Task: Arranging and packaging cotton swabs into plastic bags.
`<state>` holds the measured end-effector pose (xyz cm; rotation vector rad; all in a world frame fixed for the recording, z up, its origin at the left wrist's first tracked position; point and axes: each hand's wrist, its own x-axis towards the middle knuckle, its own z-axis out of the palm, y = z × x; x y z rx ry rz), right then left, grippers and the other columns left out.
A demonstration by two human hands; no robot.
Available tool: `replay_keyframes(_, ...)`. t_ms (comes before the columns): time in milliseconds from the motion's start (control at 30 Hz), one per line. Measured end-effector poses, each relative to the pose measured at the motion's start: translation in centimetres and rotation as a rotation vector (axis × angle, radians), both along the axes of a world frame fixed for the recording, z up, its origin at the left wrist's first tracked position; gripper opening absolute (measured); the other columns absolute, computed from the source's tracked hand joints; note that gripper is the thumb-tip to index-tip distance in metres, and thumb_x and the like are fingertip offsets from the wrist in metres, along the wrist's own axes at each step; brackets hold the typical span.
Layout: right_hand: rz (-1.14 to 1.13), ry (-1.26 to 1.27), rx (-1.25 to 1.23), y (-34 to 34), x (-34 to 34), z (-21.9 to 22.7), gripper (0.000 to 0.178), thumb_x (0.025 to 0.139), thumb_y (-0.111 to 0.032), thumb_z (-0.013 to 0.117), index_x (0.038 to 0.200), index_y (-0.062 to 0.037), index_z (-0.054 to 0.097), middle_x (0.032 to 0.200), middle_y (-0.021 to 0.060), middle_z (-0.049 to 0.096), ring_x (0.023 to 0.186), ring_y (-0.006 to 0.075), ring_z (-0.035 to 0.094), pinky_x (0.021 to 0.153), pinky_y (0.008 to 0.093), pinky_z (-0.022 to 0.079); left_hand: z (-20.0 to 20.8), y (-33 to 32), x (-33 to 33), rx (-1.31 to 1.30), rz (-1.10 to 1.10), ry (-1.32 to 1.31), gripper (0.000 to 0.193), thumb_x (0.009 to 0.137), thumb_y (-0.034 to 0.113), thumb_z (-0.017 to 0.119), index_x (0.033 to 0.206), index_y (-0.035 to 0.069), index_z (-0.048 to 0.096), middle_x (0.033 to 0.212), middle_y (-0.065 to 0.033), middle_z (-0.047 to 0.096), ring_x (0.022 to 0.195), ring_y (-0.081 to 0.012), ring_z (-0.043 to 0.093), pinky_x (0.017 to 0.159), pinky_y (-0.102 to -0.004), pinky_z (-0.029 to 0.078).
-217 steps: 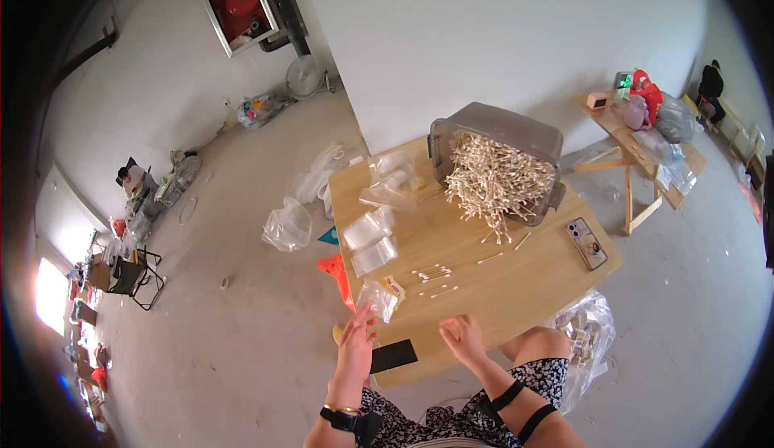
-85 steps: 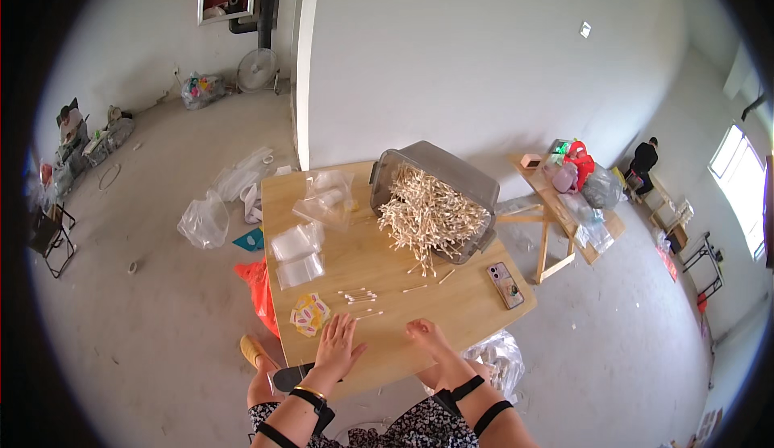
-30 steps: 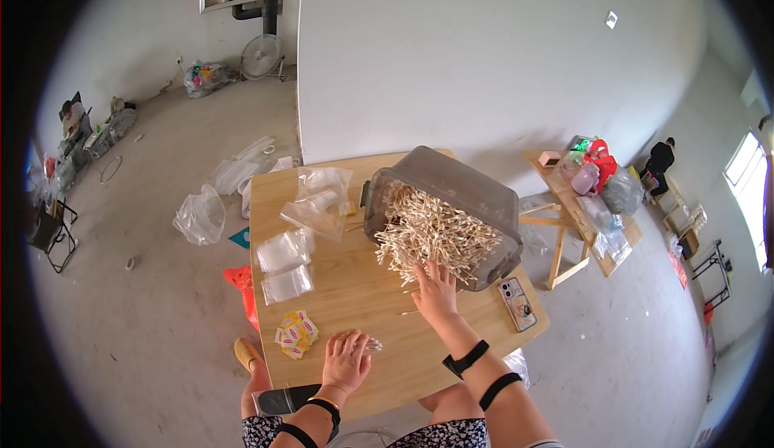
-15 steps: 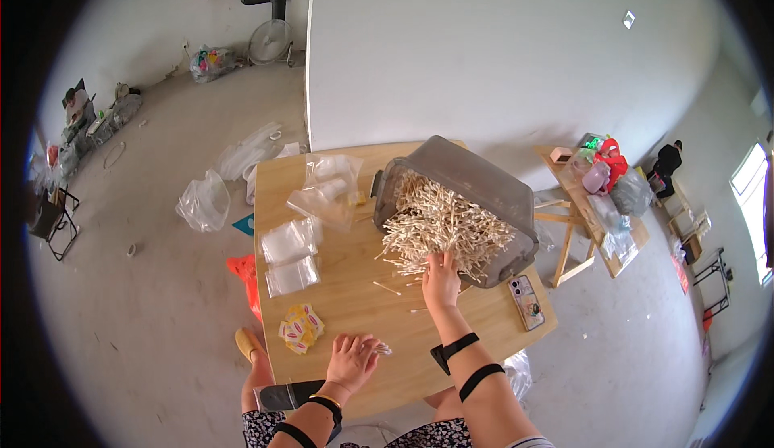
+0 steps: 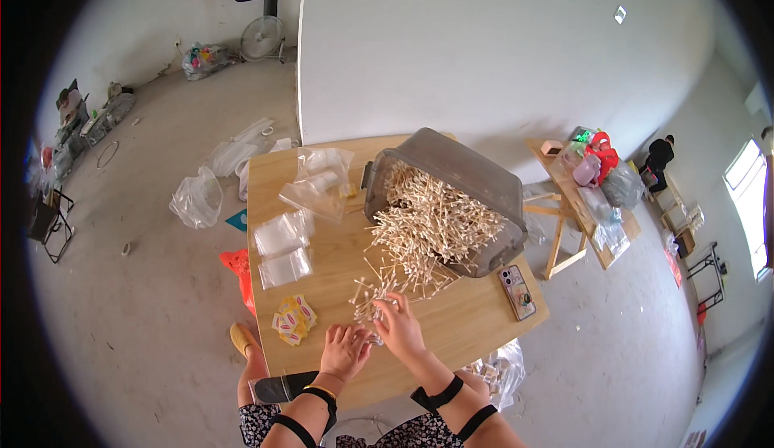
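A grey plastic bin lies tipped on its side on the wooden table, its mouth toward me. Loose cotton swabs fill it and spill out in a trail over the tabletop. My right hand is at the near end of that trail, its fingers curled on a small heap of swabs. Right beside it, my left hand rests low over the table with bent fingers. White swab tips show at its fingertips; the rest of that bunch is hidden under the hand.
Left on the table are clear bags, larger plastic bags and yellow-and-white labels. A phone lies at the right edge, a dark flat object at the near-left corner. A second cluttered table stands right.
My right hand has come from the bin's mouth toward me and left, drawing swabs out onto the table. It now meets my left hand, which has hardly moved.
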<state>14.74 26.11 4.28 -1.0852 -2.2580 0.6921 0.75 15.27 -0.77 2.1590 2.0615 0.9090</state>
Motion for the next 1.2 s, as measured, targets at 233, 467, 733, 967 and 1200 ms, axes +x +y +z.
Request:
replay_keyframes(233, 0.077, -0.308, 0.196, 4.0, 2.8, -1.1, 0.067, 0.079, -0.005, 0.07, 0.142, -0.0168, 0.05, 0.146, 0.0103, 0.044, 0.131, 0.0367, 0.045, 0.11, 0.0509, 0.037, 0.7, 0.3, 0.2, 0.009, -0.018, -0.022, 0.034, 0.077, 0.016, 0.073, 0.11, 0.017, 0.065, 0.114, -0.0035, 0.061, 0.111, -0.0277, 0.056, 0.103, -0.0498, 0.04)
replay_keyframes(467, 0.359, -0.436, 0.181, 6.4, -3.2, -0.6, 0.089, 0.08, 0.0, 0.065, 0.158, -0.0212, 0.029, 0.164, 0.0073, 0.024, 0.15, 0.0365, 0.025, 0.123, 0.0526, 0.024, 0.7, 0.0, -0.1, -0.038, -0.002, 0.015, 0.03, 0.083, 0.024, 0.072, 0.112, 0.016, 0.066, 0.116, -0.0012, 0.061, 0.111, -0.0256, 0.055, 0.105, -0.0485, 0.04)
replay_keyframes(733, 0.581, -0.743, 0.185, 8.3, -7.1, -0.1, 0.095, 0.077, -0.003, 0.073, 0.159, -0.022, 0.028, 0.162, 0.0077, 0.031, 0.152, 0.0338, 0.024, 0.123, 0.0535, 0.023, 0.9, -0.1, 0.0, -0.031, 0.0, 0.033, 0.029, 0.084, 0.024, 0.07, 0.112, 0.017, 0.065, 0.118, -0.0002, 0.059, 0.111, -0.025, 0.055, 0.105, -0.0476, 0.04)
replay_keyframes(967, 0.372, -0.411, 0.152, 7.1, -2.7, -0.3, 0.037, 0.077, -0.009, 0.078, 0.112, -0.0128, 0.067, 0.117, 0.004, 0.06, 0.121, 0.0273, 0.052, 0.106, 0.0447, 0.04, 1.1, -0.4, 0.0, -0.096, 0.074, 0.046, 0.056, 0.083, 0.033, 0.071, 0.132, 0.013, 0.055, 0.136, -0.0073, 0.052, 0.129, -0.0283, 0.047, 0.116, -0.05, 0.031)
replay_keyframes(1200, 0.232, -0.318, 0.123, 2.9, -0.9, -2.0, 0.026, 0.079, -0.012, 0.075, 0.104, -0.0125, 0.067, 0.108, 0.0038, 0.06, 0.11, 0.0281, 0.055, 0.097, 0.044, 0.044, 1.2, 0.3, 0.0, -0.11, 0.169, -0.08, 0.09, 0.077, 0.035, 0.076, 0.148, -0.002, 0.035, 0.155, -0.0182, 0.038, 0.147, -0.0376, 0.032, 0.123, -0.0555, 0.021)
